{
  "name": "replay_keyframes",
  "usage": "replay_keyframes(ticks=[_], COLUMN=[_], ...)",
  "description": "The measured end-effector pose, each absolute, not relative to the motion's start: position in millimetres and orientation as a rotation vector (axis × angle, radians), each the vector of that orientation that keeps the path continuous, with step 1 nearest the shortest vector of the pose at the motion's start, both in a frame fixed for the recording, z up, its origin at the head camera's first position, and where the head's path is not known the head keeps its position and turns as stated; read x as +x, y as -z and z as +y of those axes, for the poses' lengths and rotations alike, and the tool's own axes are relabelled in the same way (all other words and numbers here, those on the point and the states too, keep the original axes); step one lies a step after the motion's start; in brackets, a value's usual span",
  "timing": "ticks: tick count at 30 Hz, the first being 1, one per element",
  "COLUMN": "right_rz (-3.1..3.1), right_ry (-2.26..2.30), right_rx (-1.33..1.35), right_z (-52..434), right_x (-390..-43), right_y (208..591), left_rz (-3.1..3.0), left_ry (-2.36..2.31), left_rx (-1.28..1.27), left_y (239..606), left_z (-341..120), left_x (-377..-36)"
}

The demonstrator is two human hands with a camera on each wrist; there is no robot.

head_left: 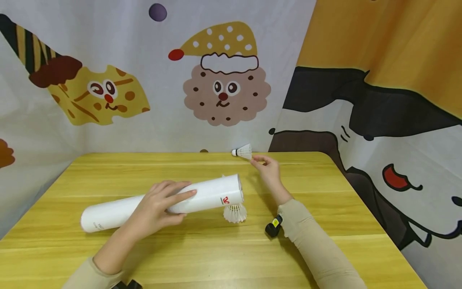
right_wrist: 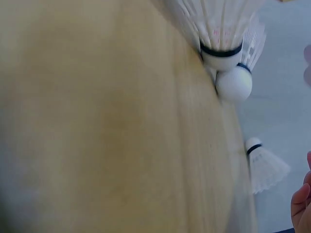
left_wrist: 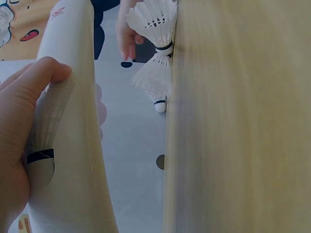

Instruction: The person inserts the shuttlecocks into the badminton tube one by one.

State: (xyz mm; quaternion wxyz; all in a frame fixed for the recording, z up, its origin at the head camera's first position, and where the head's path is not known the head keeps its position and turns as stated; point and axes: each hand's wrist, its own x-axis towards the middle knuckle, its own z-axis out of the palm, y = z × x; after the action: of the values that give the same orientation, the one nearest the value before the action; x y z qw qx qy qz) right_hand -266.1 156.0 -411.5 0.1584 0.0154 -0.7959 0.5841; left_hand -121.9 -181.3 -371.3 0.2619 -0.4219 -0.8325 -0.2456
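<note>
My left hand (head_left: 159, 206) grips a long white shuttlecock tube (head_left: 213, 192) around its middle, tilted with its right end higher. Through a clear window in the tube, the left wrist view shows a shuttlecock (left_wrist: 43, 141) with a black band inside. At the table's far edge, a white shuttlecock (head_left: 243, 151) lies on its side, cork to the left. The right hand (head_left: 268, 170) reaches to its feather rim, thumb and forefinger close together, and a small gap shows in the right wrist view. Another shuttlecock (head_left: 234, 214) is partly hidden beneath the tube's right end.
Two shuttlecocks stand close together in the right wrist view, a nearer one (right_wrist: 221, 58) and one behind it (right_wrist: 235, 85). Everything is on a yellow wood-grain table (head_left: 231, 253). A cartoon-printed curtain (head_left: 162, 136) hangs right behind the far edge. Black wrist cameras (head_left: 273, 227) are strapped on.
</note>
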Motion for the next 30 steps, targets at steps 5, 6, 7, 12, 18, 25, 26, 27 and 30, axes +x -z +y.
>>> replay_keyframes(ticks=[5,6,7,12,18,25,26,27,30], right_rz=[-2.304,-2.305,-2.306,-2.290,-2.306,-2.359,-2.364,-2.369,-2.363], right_ry=[-1.640,-1.640,-1.640,-1.636,-1.650,-1.692,-1.698,-1.699,-1.718], right_rx=[0.020,0.017,0.011,-0.035,-0.072,-0.096,-0.106,-0.112,-0.120], right_z=[154.2,153.7,153.1,152.0,151.9,151.5,151.2,150.8,148.3], right_x=[-281.9,-284.2,-286.3,-296.2,-304.4,-313.6,-314.8,-316.5,-320.1], right_y=[421.3,422.9,424.3,431.1,436.5,437.4,437.3,437.6,437.8], left_rz=[-2.253,-2.256,-2.258,-2.260,-2.265,-2.260,-2.260,-2.261,-2.272], left_ry=[0.661,0.661,0.660,0.661,0.663,0.658,0.658,0.657,0.652], left_rx=[-1.146,-1.145,-1.144,-1.147,-1.152,-1.150,-1.150,-1.151,-1.145], left_y=[372.2,372.1,372.0,371.2,371.5,371.3,371.2,371.1,370.8], left_z=[-181.8,-181.8,-181.9,-181.4,-180.4,-179.8,-179.8,-179.8,-180.4], left_x=[-121.8,-121.6,-121.5,-121.2,-121.3,-121.7,-121.8,-121.8,-121.9])
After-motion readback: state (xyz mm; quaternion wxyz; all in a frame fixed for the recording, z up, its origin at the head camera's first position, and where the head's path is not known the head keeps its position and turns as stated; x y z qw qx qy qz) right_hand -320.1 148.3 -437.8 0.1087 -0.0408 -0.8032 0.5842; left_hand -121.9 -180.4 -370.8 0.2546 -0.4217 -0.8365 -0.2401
